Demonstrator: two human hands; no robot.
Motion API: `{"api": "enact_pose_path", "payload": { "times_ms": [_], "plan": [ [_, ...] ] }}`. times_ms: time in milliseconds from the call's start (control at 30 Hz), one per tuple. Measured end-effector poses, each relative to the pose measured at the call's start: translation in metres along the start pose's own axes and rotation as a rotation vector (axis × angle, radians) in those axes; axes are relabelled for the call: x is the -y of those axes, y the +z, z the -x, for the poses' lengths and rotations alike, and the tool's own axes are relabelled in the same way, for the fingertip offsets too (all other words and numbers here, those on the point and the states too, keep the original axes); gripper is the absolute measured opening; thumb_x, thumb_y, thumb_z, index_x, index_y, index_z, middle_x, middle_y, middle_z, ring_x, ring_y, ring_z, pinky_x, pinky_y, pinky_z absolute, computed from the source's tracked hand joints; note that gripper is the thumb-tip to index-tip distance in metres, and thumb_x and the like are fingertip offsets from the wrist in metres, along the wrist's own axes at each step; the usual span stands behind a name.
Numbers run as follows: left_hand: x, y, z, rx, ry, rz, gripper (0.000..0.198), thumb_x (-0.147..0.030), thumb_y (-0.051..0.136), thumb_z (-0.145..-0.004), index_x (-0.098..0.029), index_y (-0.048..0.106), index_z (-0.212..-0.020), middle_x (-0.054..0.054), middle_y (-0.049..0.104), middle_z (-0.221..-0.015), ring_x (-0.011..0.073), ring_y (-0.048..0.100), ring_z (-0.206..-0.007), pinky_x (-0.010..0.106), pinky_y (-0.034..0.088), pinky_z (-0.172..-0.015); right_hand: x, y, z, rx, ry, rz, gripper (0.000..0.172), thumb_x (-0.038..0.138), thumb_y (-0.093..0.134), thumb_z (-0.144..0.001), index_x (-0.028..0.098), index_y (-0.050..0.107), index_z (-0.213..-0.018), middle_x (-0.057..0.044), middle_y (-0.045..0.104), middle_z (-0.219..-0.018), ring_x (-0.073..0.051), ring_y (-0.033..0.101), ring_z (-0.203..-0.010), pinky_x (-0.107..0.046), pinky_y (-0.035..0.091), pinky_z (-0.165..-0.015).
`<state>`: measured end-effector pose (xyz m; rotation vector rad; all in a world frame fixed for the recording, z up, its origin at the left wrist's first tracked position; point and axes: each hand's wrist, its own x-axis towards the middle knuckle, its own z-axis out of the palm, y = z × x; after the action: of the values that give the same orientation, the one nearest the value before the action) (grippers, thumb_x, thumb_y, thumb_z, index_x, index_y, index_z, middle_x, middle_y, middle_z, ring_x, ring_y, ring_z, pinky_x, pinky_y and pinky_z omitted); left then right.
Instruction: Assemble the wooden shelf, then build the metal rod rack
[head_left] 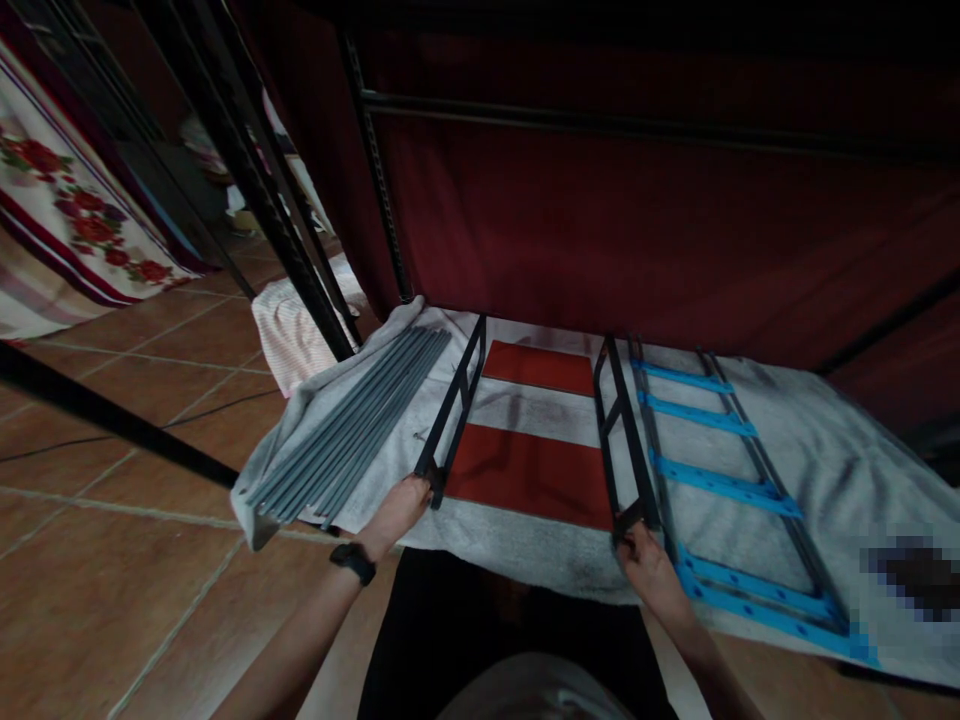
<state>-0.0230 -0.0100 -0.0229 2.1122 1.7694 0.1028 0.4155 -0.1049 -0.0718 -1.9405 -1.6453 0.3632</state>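
Fingers (422, 489) of left hand (409, 503) and right hand (648, 560) were clamped on black frames (631, 430); red panels (529, 475) lay between them.

Dim light, soft shadows, murky top, right-hand pixelation

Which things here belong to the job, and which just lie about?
Work, likely:
black metal frame held by left hand
second frame held by right hand
two rectangular red panels
thin grey rods
black rack with blue crossbars

Lying about, apparently:
white floral cloth
pale pink striped cloth
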Motion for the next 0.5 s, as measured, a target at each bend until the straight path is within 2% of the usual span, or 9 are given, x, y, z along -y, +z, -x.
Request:
{"api": "enact_pose_path", "payload": {
  "times_ms": [133, 333, 500],
  "plan": [
    [0.001, -0.003, 0.001, -0.007, 0.005, 0.013, 0.021, -0.014, 0.046, -0.091, -0.015, 0.067, -0.093, 0.012, 0.072, -0.094, 0.0219, 0.068, -0.095, 0.032, 0.052, -0.088, -0.007, 0.000, 0.002, 0.000, 0.010, 0.020, 0.031, 0.023, 0.043, -0.078, 0.018, 0.066, -0.098, -0.015, 0.072, -0.093, -0.029, 0.070, -0.092, -0.042, 0.055, -0.089],
    [-0.002, -0.001, 0.003, -0.022, -0.033, 0.010, 0.020, -0.015, 0.046, -0.091, -0.015, 0.064, -0.099, 0.011, 0.072, -0.096, 0.0199, 0.069, -0.093, 0.028, 0.052, -0.084, -0.023, -0.008, -0.002, 0.030, -0.019, 0.101, 0.028, 0.021, 0.042, -0.085, 0.020, 0.068, -0.092, -0.012, 0.072, -0.099, -0.023, 0.071, -0.095, -0.033, 0.055, -0.088],
    [-0.004, -0.002, 0.001, 0.007, -0.060, -0.030, 0.020, -0.016, 0.046, -0.091, -0.013, 0.065, -0.097, 0.015, 0.072, -0.100, 0.0235, 0.069, -0.096, 0.032, 0.051, -0.085, -0.017, -0.012, -0.016, 0.175, -0.042, 0.263, 0.026, 0.013, 0.045, -0.086, 0.017, 0.069, -0.094, -0.013, 0.074, -0.097, -0.023, 0.072, -0.090, -0.031, 0.054, -0.081]
  ]
}}
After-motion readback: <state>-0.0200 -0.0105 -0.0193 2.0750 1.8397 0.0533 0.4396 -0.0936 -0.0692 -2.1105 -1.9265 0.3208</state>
